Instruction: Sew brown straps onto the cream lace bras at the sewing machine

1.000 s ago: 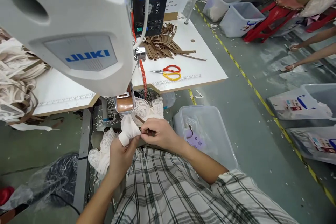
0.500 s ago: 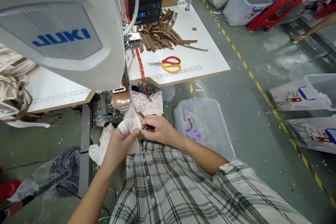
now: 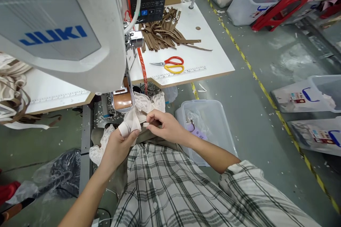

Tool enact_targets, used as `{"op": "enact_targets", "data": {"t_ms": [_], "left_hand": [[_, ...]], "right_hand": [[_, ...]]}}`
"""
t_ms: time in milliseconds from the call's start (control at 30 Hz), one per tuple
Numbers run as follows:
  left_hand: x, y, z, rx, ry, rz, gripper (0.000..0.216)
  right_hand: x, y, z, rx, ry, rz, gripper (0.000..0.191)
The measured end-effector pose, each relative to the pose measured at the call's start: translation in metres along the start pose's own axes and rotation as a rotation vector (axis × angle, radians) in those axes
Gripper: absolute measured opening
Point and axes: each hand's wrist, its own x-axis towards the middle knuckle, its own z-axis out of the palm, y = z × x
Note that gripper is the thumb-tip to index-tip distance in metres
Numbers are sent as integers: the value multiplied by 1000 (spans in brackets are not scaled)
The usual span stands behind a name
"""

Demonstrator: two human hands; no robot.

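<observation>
A white lace bra (image 3: pixel 158 102) hangs in front of the sewing machine's arm, with another lace part spread at the lower left beside my left wrist. My left hand (image 3: pixel 117 147) is closed on the bra's smooth white band (image 3: pixel 129 124), thumb on top. Just right of it, my right hand (image 3: pixel 166 128) pinches a small white strip (image 3: pixel 146 124), held slightly apart from the band. The sewing machine's end with its brown cover (image 3: pixel 122 101) is right above the band. Some of the bra is hidden behind my hands and the machine.
The sewing machine head (image 3: pixel 87 67) overhangs the left side. On the white table (image 3: pixel 213 60) lie red-and-yellow scissors (image 3: pixel 173 65) and a pile of brown straps (image 3: pixel 160 35). A clear plastic bin (image 3: pixel 221 127) stands at my right. More bins and a red stool (image 3: pixel 285 5) stand beyond the yellow floor line.
My right hand has moved a little to the right, away from the band, and the small white strip now shows between its fingers. My left hand keeps hold of the band.
</observation>
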Motion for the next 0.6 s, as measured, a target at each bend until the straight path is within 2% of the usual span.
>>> {"op": "enact_targets", "data": {"t_ms": [300,467,600], "left_hand": [[-3,11,7,20,-12,69,32],[-1,12,9,12,52,58,28],[2,13,8,42,43,1,30]], "right_hand": [[1,-11,-2,-313,-53,-174,14],[1,-12,-4,-317,-66,-180,12],[4,-11,-9,-220,-98,-103,13]]}}
